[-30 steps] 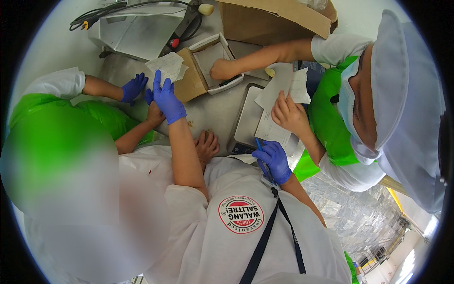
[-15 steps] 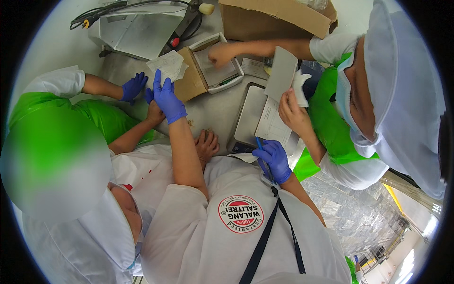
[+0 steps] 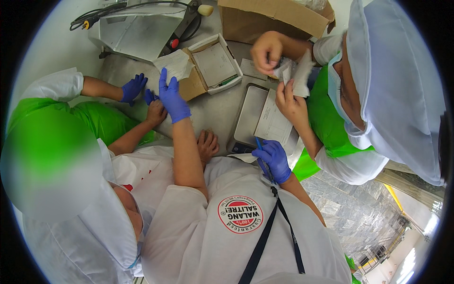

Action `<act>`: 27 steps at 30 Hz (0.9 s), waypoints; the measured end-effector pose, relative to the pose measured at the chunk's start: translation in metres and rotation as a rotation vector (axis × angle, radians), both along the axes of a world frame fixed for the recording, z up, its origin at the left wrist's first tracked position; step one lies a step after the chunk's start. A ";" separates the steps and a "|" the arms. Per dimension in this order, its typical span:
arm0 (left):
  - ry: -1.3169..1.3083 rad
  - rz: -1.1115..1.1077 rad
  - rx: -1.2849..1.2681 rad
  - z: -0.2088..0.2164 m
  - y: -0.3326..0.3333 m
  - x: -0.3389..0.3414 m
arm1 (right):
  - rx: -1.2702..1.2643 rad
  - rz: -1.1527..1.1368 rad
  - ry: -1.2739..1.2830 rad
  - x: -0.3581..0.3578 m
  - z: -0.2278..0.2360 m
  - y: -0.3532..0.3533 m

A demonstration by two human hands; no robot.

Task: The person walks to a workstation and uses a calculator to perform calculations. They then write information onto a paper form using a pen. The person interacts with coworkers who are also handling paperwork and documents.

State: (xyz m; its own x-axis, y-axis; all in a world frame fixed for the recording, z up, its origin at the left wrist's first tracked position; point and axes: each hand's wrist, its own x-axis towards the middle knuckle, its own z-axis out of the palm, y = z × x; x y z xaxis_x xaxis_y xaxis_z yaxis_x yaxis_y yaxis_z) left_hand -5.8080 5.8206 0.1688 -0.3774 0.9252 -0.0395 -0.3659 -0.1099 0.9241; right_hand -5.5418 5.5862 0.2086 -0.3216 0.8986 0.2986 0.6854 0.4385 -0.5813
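Observation:
My left hand (image 3: 174, 102), in a blue glove, reaches up over the steel table. Its fingers are at the lower edge of a creased paper slip (image 3: 178, 62) and appear to pinch it; the thumb is hidden. Close to my chest, my gloved right hand (image 3: 274, 162) is closed around a blue pen (image 3: 258, 143), which points upward. Beyond my left hand sits an open white box (image 3: 235, 60) with its brown flap folded out, holding printed papers and a dark green pen (image 3: 228, 80).
A weighing scale (image 3: 247, 117) bears printed sheets (image 3: 274, 118). Behind stand a metal machine (image 3: 137, 35) with a red button and a cardboard box (image 3: 265, 23). At right, a co-worker's hands (image 3: 291, 102) hold white paper; at left, another person's gloved hand (image 3: 134, 88) rests on the table.
My left hand and the paper slip have shifted slightly right. The right co-worker's hand has left the white box and come to the papers in their other hand. My right hand stays put.

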 end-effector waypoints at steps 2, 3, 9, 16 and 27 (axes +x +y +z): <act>0.071 -0.048 0.004 -0.001 0.000 0.015 | -0.001 0.002 -0.001 0.000 0.000 0.000; 0.178 -0.088 0.012 -0.015 0.006 0.020 | -0.001 0.007 -0.003 -0.001 0.000 0.000; -0.064 -0.139 -0.105 -0.040 0.016 0.055 | 0.001 0.025 -0.027 -0.001 0.005 0.001; -0.561 -0.058 -0.016 -0.026 0.032 0.041 | -0.012 -0.015 -0.026 0.002 0.006 -0.006; -0.625 -0.076 -0.117 -0.030 0.030 0.023 | 0.006 -0.010 -0.037 0.001 0.003 -0.007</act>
